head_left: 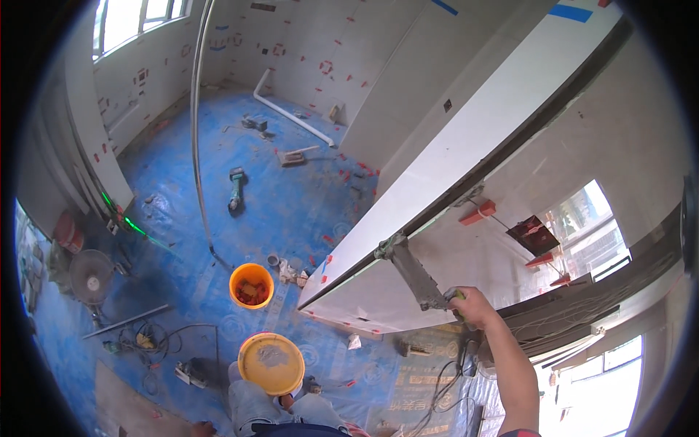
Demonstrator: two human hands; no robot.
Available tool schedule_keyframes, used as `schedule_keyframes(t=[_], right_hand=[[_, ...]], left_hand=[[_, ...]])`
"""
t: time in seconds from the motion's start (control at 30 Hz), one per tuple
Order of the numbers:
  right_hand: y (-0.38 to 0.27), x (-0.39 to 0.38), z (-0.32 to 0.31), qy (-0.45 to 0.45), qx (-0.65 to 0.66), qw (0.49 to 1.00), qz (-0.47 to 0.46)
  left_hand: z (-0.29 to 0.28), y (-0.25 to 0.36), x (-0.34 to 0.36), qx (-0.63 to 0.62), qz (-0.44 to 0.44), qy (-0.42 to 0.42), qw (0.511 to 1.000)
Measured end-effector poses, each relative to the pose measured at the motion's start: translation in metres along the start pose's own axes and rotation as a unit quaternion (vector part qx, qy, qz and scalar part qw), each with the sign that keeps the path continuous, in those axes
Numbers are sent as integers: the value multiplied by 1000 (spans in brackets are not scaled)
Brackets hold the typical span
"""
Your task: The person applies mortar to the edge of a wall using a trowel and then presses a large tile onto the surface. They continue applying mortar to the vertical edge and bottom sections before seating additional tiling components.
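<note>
From above, the right hand [475, 306] is closed tight around the handle of a grey mortar-caked steel trowel [415, 273], its blade pressed against the edge of the big white wall tile [466, 146]. The left hand [285, 400] supports a round yellow mortar pan [271, 362] from beneath, its grip hidden. Best keep the blade flat and steady.

orange bucket [251, 285], yellow bucket [271, 363], blue floor sheet [291, 204], white tile [473, 146]
</note>
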State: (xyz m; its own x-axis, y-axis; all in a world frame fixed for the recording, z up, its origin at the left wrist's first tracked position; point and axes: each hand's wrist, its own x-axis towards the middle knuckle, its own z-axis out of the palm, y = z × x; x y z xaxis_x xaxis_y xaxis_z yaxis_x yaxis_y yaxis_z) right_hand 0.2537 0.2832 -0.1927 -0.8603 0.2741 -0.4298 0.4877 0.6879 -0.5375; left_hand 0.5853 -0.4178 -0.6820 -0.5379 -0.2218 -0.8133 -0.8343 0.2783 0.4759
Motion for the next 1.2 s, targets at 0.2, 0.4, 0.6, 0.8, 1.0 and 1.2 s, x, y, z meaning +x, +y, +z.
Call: schedule_keyframes(t=[0.2, 0.4, 0.6, 0.8, 1.0, 1.2], right_hand=[[-7, -18, -27, -10, 73, 997, 27], [-29, -45, -41, -37, 155, 982, 105], [-50, -83, -39, -11, 163, 976, 147], [-34, -73, -63, 55, -90, 994, -23], [-69, -40, -104, -9, -31, 998, 45], [-66, -61, -109, -33, 104, 989, 96]], left_hand=[[-32, 40, 10, -115, -87, 6, 990], [-27, 49, 21, -88, -47, 59, 993], [-19, 58, 15, -100, -37, 45, 993], [-15, 49, 15, -79, -14, 10, 997], [-23, 92, -23, 4, 6, 19, 1000], [-10, 52, 3, -61, 30, 41, 997]])
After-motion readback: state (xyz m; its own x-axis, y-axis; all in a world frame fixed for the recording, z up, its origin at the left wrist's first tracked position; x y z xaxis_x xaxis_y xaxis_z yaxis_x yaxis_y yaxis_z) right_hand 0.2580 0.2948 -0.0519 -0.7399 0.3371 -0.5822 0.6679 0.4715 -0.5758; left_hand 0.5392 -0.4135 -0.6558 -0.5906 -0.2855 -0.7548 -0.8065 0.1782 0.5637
